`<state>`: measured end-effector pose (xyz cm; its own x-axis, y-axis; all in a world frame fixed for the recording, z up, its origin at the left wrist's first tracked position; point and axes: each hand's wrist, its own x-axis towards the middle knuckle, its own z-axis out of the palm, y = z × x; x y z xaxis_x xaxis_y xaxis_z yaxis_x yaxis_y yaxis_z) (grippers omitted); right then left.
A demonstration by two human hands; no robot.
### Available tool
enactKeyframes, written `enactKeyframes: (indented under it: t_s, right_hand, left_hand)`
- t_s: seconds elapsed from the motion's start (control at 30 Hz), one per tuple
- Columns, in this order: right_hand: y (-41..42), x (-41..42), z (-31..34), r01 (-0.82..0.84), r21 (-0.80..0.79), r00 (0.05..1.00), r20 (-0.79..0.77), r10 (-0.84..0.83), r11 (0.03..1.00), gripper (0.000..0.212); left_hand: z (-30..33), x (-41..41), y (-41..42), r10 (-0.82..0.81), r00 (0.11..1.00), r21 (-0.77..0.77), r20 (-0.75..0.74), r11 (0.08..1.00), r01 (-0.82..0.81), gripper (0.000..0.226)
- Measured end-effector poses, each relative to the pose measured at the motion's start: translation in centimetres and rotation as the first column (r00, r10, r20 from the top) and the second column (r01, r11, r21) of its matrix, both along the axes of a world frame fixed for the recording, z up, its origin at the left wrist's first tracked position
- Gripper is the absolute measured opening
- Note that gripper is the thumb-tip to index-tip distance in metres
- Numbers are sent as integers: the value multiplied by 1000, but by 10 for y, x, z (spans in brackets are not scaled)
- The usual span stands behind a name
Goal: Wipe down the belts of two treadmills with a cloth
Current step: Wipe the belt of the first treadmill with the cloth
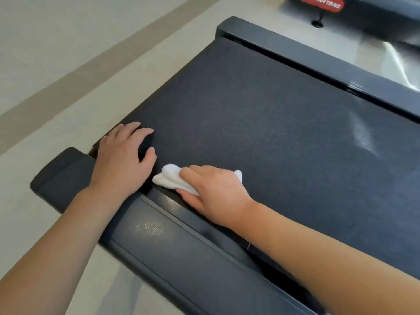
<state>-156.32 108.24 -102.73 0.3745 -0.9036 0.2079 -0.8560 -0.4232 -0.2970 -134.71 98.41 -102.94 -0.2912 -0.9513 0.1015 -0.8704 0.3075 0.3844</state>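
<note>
1. Risk, skipped strip: the right hand (211, 192) presses the white cloth (169, 179) at the near edge of the treadmill belt (261, 114), where the belt meets the near side rail (181, 246). Judged from this placement, short strokes could leave most of the wide belt surface toward the far side rail (318, 62) untouched.
2. Risk, belt slip: the left hand (122, 160) lies on the belt's end corner, just beside the end cap (61, 176). If the belt rolls under wiping pressure, this bracing hand could slide, and fingers could be drawn toward the gap at the belt end.
3. Risk, cloth snag: part of the cloth overlaps the seam between belt and rail; a push along that seam might catch the fabric in the gap.
4. Grip state: the right hand's fingers and thumb curl over the bunched cloth, clamped on it; the left hand's fingers are extended and spread, holding nothing.
5. Appearance of the cloth: small, white, terry-like, crumpled, mostly covered by the right hand, with a lobe showing on either side.
6. Appearance of the belt: dark, matte, finely textured, with a pale glossy streak (363, 135) toward the right.
7. Context: a second treadmill (363, 17) with a red label (322, 3) stands beyond, on the pale floor (68, 53); by this view it is not yet being wiped.
</note>
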Motion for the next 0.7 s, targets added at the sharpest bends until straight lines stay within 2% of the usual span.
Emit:
enactKeyframes:
  t_s: [0.17,0.3,0.47,0.6,0.7]
  right_hand:
    - [48,-115,6,67,85,996,-71,-61,994,32]
    - [61,-208,11,300,101,951,-111,-289,949,29]
    - [110,-316,14,566,156,824,-118,-554,809,27]
    - [177,-336,15,650,96,759,-136,-637,754,29]
    - [226,-298,14,571,61,819,-100,-565,818,29]
  left_hand:
    - [3,-94,26,-266,953,30,144,964,265,59]
    - [3,-174,48,-475,861,56,183,879,473,63]
    - [6,-254,78,-622,751,107,222,781,615,71]
    - [14,-306,84,-726,638,99,256,676,730,61]
    - [13,-340,86,-744,626,89,232,657,748,61]
